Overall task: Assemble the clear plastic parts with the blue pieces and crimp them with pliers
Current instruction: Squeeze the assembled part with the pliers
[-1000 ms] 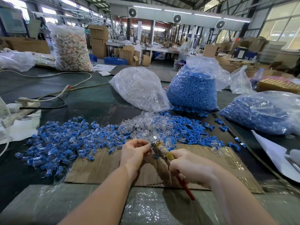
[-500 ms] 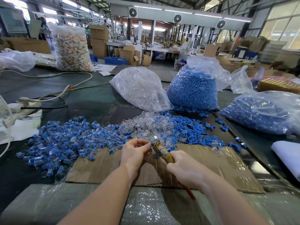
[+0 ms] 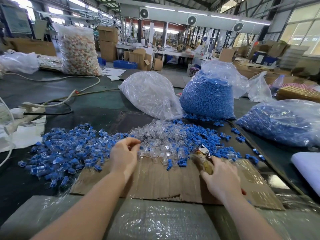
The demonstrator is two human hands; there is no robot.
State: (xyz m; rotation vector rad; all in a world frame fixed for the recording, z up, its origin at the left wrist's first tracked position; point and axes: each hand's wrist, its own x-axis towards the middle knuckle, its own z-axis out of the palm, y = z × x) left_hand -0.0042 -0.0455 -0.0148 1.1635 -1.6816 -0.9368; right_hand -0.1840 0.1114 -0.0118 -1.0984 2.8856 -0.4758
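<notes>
My left hand (image 3: pixel 124 155) hovers at the left edge of the loose clear plastic parts (image 3: pixel 161 138), fingers curled toward them; whether it pinches a clear part I cannot tell. My right hand (image 3: pixel 222 179) grips the pliers (image 3: pixel 206 164) low over the cardboard sheet (image 3: pixel 155 181), jaws pointing at the loose blue pieces (image 3: pixel 200 135). A wide heap of clear parts with blue pieces inside them (image 3: pixel 65 153) lies to the left.
Behind the piles stand a bag of clear parts (image 3: pixel 152 96) and two bags of blue pieces (image 3: pixel 207 99) (image 3: pixel 285 122). A power strip with cables (image 3: pixel 31 110) lies at the left, a white sheet (image 3: pixel 308 167) at the right. Bubble wrap (image 3: pixel 155 222) covers the front edge.
The hands have parted. My left hand moved left, away from the pliers' jaws, toward the clear parts. My right hand swung the pliers to the right and lowered them.
</notes>
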